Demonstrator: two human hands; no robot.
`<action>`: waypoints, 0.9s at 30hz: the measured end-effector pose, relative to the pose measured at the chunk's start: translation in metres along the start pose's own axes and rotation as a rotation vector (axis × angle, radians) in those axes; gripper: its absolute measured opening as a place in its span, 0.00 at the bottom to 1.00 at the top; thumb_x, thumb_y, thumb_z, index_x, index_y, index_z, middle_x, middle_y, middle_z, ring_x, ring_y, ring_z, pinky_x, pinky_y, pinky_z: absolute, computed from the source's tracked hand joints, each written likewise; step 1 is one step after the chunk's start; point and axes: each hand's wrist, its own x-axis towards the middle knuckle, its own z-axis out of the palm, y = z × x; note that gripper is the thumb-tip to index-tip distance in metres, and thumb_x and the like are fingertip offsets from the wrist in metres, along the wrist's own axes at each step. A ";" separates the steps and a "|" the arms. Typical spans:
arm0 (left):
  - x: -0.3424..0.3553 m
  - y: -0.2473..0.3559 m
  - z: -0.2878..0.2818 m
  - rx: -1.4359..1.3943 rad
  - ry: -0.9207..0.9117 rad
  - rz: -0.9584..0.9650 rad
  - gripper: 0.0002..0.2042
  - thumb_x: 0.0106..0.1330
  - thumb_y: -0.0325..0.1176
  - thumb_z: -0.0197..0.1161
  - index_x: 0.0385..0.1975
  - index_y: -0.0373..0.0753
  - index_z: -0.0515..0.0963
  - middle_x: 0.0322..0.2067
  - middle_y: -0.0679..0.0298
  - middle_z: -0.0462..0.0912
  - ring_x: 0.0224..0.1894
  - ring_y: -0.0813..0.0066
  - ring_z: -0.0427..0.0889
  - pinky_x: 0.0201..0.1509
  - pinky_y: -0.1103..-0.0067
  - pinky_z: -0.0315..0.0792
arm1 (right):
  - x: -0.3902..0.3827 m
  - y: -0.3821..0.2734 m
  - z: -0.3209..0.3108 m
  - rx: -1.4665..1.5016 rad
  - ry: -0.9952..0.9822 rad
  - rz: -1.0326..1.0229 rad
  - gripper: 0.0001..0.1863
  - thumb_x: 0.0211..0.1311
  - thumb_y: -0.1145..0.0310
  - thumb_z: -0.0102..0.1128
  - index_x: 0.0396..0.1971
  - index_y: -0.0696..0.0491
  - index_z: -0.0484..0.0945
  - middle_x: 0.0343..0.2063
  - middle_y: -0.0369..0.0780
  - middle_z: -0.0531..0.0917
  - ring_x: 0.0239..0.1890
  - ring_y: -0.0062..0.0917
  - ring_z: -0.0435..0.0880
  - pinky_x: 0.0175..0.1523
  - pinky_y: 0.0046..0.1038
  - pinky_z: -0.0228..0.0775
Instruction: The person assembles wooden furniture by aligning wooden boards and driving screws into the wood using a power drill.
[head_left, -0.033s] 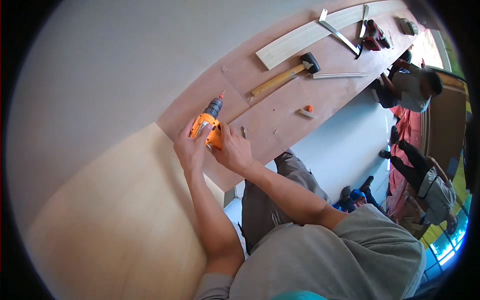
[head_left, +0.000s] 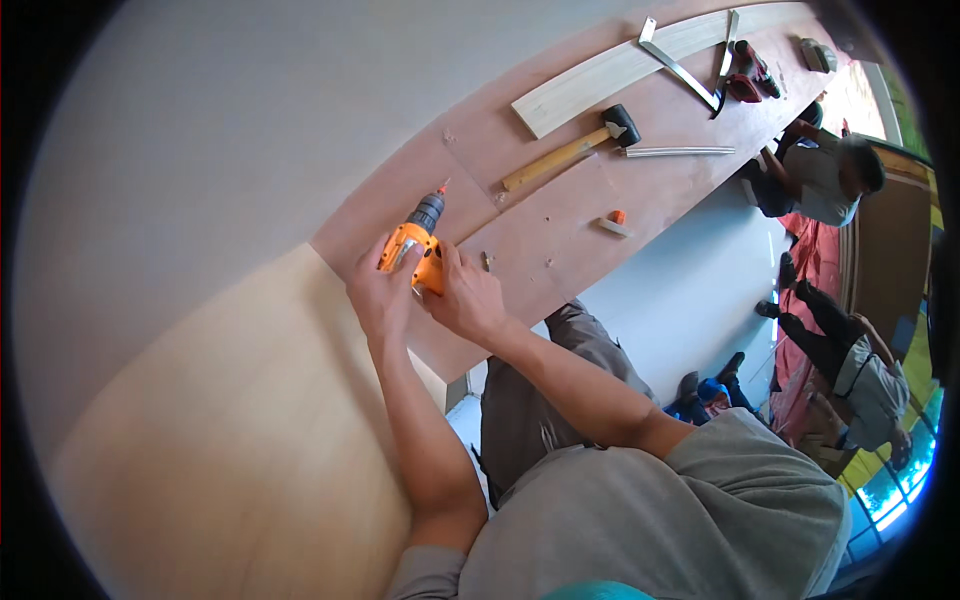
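Note:
An orange and black cordless drill [head_left: 408,240] is held in both my hands above the near end of a reddish wooden worktop [head_left: 520,245]. My left hand [head_left: 378,305] is closed round the drill's body, its thumb lying along the side. From the other side, my right hand [head_left: 470,302] closes on the lower part of the drill, near the grip. The drill's dark chuck and thin red-tipped bit [head_left: 443,187] point away from me. Beside my right fingers lies a small metal piece [head_left: 487,261], too small to name. My fingers partly hide the drill's grip.
Farther along lie a rubber mallet [head_left: 560,160], silvery strips [head_left: 680,151], a pale board [head_left: 590,90], a metal square [head_left: 685,75], a red and black power tool [head_left: 752,75] and a small orange-and-pale tool [head_left: 615,222]. A pale wall borders the left; people [head_left: 825,175] are at right.

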 end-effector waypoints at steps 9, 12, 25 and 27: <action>0.007 0.012 0.004 0.056 0.001 0.062 0.31 0.63 0.45 0.82 0.61 0.31 0.85 0.53 0.47 0.88 0.53 0.52 0.89 0.58 0.64 0.83 | 0.006 0.005 -0.005 0.018 -0.040 0.018 0.41 0.60 0.60 0.69 0.69 0.61 0.64 0.43 0.56 0.88 0.42 0.52 0.91 0.46 0.50 0.84; 0.006 0.020 0.005 0.092 0.003 0.074 0.31 0.63 0.43 0.82 0.61 0.29 0.84 0.51 0.49 0.90 0.50 0.58 0.90 0.56 0.67 0.83 | 0.006 0.004 -0.012 0.020 -0.069 0.034 0.41 0.60 0.61 0.69 0.69 0.62 0.64 0.42 0.58 0.88 0.42 0.53 0.91 0.45 0.50 0.84; 0.008 0.027 0.002 0.083 -0.038 0.059 0.29 0.63 0.42 0.82 0.61 0.31 0.85 0.51 0.49 0.89 0.51 0.56 0.90 0.55 0.66 0.83 | 0.004 0.002 -0.015 0.069 -0.062 0.040 0.43 0.59 0.59 0.71 0.70 0.64 0.64 0.41 0.58 0.89 0.40 0.53 0.91 0.44 0.50 0.85; 0.007 0.028 0.001 0.096 -0.035 0.070 0.29 0.63 0.42 0.82 0.61 0.31 0.85 0.51 0.49 0.89 0.51 0.55 0.90 0.55 0.66 0.83 | 0.004 0.002 -0.015 0.062 -0.055 0.027 0.43 0.59 0.59 0.71 0.70 0.64 0.64 0.40 0.58 0.89 0.40 0.53 0.91 0.44 0.49 0.85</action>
